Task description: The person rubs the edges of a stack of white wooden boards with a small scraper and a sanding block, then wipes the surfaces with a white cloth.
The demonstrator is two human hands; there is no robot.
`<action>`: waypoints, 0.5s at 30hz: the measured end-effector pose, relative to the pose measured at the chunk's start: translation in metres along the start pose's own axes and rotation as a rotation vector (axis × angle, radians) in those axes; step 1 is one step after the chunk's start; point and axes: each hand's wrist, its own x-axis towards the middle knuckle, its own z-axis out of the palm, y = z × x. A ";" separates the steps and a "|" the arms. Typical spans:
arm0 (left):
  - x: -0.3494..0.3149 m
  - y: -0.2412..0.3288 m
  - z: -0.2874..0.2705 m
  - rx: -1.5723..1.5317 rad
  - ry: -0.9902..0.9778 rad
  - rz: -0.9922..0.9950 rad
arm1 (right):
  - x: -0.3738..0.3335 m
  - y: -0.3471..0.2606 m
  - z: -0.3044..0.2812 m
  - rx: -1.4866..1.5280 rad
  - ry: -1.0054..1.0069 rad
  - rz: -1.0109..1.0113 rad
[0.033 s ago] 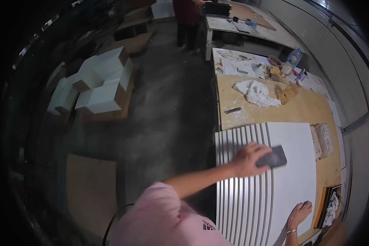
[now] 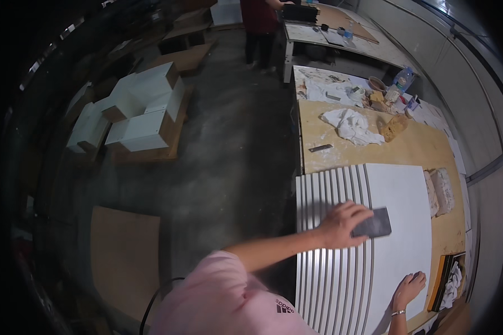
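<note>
A white panel [image 2: 399, 218] with several parallel grooves along its left side lies on the workbench in front of me. My left hand [image 2: 341, 226] reaches across the grooves, its fingers wrapped over the near end of a dark grey sanding block [image 2: 377, 222]. The block rests flat on the panel, where the grooves meet the smooth part. Lower right, my right hand [image 2: 411, 287] lies on the panel close to its right edge, fingers loosely extended and nothing seen in them. A bracelet circles that wrist.
Beyond the panel are a crumpled white cloth [image 2: 352, 125], a yellowish sponge [image 2: 394, 128] and a small dark flat strip [image 2: 320, 148]. Wrapped bundles [image 2: 442, 192] and a box with a rag [image 2: 452, 285] flank the panel's right. White cabinet pieces [image 2: 142, 120] stand left; a person [image 2: 260, 33] stands far off.
My left hand and the sanding block have slid slightly toward me over the panel. My right hand stays in its place.
</note>
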 end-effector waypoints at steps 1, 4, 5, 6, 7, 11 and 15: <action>-0.012 0.012 0.015 0.041 0.003 0.013 | -0.001 -0.004 -0.001 -0.005 -0.005 0.005; -0.036 0.019 0.054 0.156 0.021 0.031 | 0.009 0.000 0.007 0.015 0.019 -0.077; -0.036 0.021 0.058 0.196 0.026 0.016 | 0.010 0.001 0.010 0.020 0.036 -0.086; -0.037 0.024 0.061 0.236 0.031 0.000 | 0.009 0.001 0.015 0.025 0.052 -0.096; -0.036 0.028 0.063 0.229 0.018 -0.027 | 0.012 0.001 0.015 0.028 0.073 -0.109; -0.040 0.058 0.077 0.216 -0.024 -0.032 | 0.015 0.000 0.010 -0.003 0.055 -0.113; -0.089 0.122 0.108 0.088 -0.306 0.246 | 0.018 0.013 0.020 -0.063 0.079 -0.104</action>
